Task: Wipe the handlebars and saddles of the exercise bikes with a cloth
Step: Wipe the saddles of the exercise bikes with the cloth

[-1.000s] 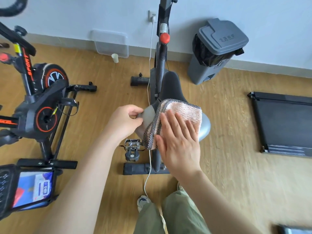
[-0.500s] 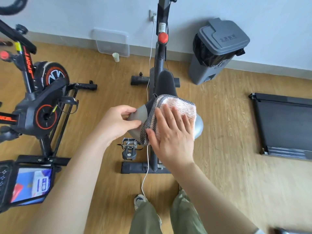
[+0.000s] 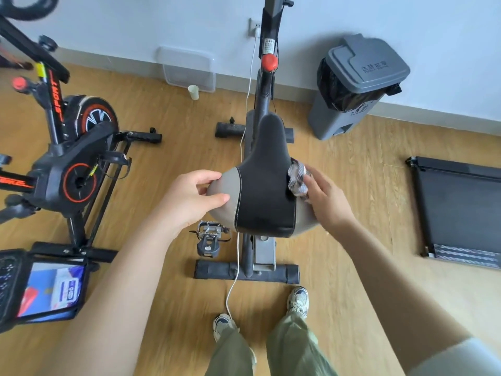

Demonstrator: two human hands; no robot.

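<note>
Beside the saddle [image 3: 267,191], right hand [image 3: 329,204] hides most cloth [image 3: 296,179].

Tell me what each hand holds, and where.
Left hand grips the saddle by its grey left edge; right hand holds the bunched cloth against its right side.

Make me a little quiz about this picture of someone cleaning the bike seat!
1. True or false: the cloth lies spread flat over the top of the saddle.
2. Pick one: what does the left hand hold? A) the saddle's grey left edge B) the pedal C) the white cable
3. Short answer: which hand holds the cloth at the saddle's side?

Key
1. False. It is bunched up at the saddle's right side.
2. A
3. The right hand
</note>
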